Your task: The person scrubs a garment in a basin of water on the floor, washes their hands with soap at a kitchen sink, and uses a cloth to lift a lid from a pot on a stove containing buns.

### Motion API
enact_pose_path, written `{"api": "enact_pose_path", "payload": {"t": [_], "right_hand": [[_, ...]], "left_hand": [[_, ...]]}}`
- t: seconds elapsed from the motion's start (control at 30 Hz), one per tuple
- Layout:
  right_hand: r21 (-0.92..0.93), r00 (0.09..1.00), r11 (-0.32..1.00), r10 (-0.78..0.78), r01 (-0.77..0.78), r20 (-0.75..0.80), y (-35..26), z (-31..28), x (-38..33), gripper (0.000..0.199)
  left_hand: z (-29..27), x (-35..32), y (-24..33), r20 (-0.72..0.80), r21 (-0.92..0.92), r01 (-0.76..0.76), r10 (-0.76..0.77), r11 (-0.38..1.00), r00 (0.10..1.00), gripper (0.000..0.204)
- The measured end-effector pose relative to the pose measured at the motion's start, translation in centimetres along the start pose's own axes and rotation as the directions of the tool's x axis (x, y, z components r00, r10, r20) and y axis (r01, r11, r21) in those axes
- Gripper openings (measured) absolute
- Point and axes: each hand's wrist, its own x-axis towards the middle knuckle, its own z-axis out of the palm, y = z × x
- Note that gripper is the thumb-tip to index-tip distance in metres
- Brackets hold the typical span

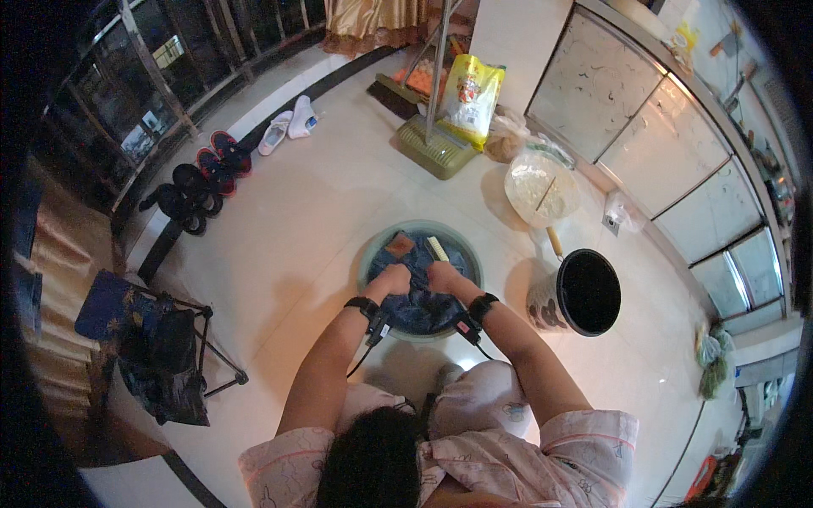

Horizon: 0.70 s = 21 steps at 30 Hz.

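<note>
A round grey-green basin [479, 269] stands on the floor in front of me, with wet-looking dark blue cloth [422, 311] in it, perhaps denim. My left hand [393, 281] is closed on the cloth at the left of the basin. Opposite it, my right hand [443, 278] is also closed on the cloth, a small gap from the left. Just beyond the right hand lies a scrub brush with pale bristles [437, 248]. A reddish-brown flat piece [400, 245] rests beyond the left hand; its kind is unclear. My fingertips are hidden.
To the right stand a black-lined bucket [590, 292] and a large pale ladle-like scoop or basin [542, 188] with a wooden handle. A dustpan [434, 151], broom [395, 96] and yellow bag [472, 97] are at the back. Shoes [222, 161] line the left wall; a folding stool [182, 339] stands left.
</note>
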Motion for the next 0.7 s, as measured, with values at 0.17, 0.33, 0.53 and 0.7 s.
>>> {"api": "enact_pose_path", "payload": {"t": [0.17,0.33,0.53,0.7], "right_hand": [[0.197,0.948,0.978,-0.131,0.075,0.289,0.1,-0.7,-0.5,0.025],[0.182,0.972,0.983,-0.035,-0.008,0.232,0.4,-2.0,-0.2,0.027],[0.565,0.993,0.819,0.119,-0.097,-0.002,-4.3,-10.2,-5.4,0.034],[0.694,0.989,0.713,0.148,-0.104,-0.003,-8.3,-19.3,-9.6,0.032]], "left_hand": [[-1.6,-2.0,-1.1,0.157,-0.394,0.143,-0.087,0.908,0.984,0.04],[-4.5,-0.6,-0.3,0.407,-0.339,0.327,-0.176,0.882,0.896,0.031],[-6.7,-4.0,4.1,0.109,-0.609,0.292,-0.287,0.737,0.952,0.037],[-12.7,-7.2,8.1,-0.053,-0.748,0.164,-0.305,0.643,0.951,0.031]]}}
